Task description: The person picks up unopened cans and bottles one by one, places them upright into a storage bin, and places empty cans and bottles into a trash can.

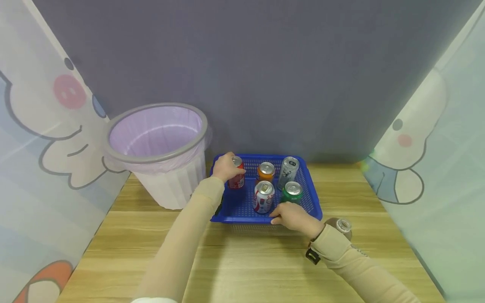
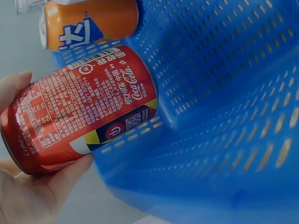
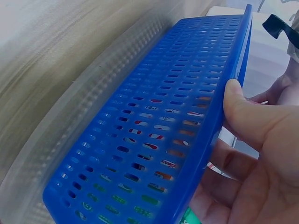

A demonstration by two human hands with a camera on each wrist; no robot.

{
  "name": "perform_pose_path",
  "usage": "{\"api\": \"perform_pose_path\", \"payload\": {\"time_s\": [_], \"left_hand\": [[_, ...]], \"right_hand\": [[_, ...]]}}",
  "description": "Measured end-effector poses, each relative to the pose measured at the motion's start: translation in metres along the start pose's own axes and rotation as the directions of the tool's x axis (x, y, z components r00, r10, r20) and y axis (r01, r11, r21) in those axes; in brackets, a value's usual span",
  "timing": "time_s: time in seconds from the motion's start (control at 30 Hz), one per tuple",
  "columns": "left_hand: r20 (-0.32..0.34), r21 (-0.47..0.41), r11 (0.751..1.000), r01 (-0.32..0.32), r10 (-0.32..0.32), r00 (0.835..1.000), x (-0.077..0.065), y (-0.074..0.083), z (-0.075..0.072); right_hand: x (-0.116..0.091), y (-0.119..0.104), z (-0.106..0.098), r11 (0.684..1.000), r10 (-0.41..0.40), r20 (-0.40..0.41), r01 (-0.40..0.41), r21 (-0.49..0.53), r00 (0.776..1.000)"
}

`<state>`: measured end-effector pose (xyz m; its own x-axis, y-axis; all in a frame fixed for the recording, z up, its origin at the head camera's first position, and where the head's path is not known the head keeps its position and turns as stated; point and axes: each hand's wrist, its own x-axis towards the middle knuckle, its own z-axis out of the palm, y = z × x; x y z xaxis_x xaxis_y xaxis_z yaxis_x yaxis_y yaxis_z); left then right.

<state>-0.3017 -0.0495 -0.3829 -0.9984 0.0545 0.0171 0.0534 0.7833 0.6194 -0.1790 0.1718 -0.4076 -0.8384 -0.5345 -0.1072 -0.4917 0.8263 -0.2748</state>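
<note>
My left hand (image 1: 226, 167) grips a red Coca-Cola can (image 2: 88, 112) around its side, at the left part of a blue perforated basket (image 1: 239, 210). My right hand (image 1: 293, 216) pinches the basket's front rim, with the thumb outside and the fingers inside, as the right wrist view shows. Also in the basket stand an orange can (image 1: 266, 169), a white-and-red can (image 1: 264, 198), a tall silver can (image 1: 288, 172) and a green can (image 1: 292, 191), the last close to my right hand.
A white bin (image 1: 170, 185) with a grey rim and a lilac liner stands left of the basket. Beside my right wrist is a bottle (image 1: 343, 226) with brown contents, partly hidden by the sleeve. A pale perforated surface (image 3: 88, 98) shows beneath the basket. A dark grey panel (image 1: 261, 84) rises behind.
</note>
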Motion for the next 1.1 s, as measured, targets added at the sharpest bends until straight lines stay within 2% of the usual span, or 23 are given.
{"api": "perform_pose_path", "payload": {"time_s": [0.2, 0.47, 0.87, 1.1], "left_hand": [[-0.008, -0.011, 1.000, 0.009, -0.009, 1.000, 0.003, -0.002, 0.009], [0.017, -0.038, 0.999, 0.028, -0.028, 0.999, 0.000, -0.004, 0.022], [0.043, -0.067, 0.997, 0.033, -0.030, 0.999, 0.000, -0.004, 0.030], [0.065, -0.080, 0.994, 0.071, -0.065, 0.996, 0.003, -0.009, 0.032]], "right_hand": [[0.001, 0.000, -0.001, 1.000, 0.007, 0.005, -0.007, 0.016, 1.000], [0.002, 0.000, -0.002, 0.999, 0.003, 0.016, -0.004, 0.040, 1.000], [0.001, 0.002, 0.001, 0.999, 0.018, 0.014, -0.018, 0.044, 1.000], [0.002, 0.002, 0.002, 0.998, 0.001, 0.007, -0.001, 0.064, 1.000]]}}
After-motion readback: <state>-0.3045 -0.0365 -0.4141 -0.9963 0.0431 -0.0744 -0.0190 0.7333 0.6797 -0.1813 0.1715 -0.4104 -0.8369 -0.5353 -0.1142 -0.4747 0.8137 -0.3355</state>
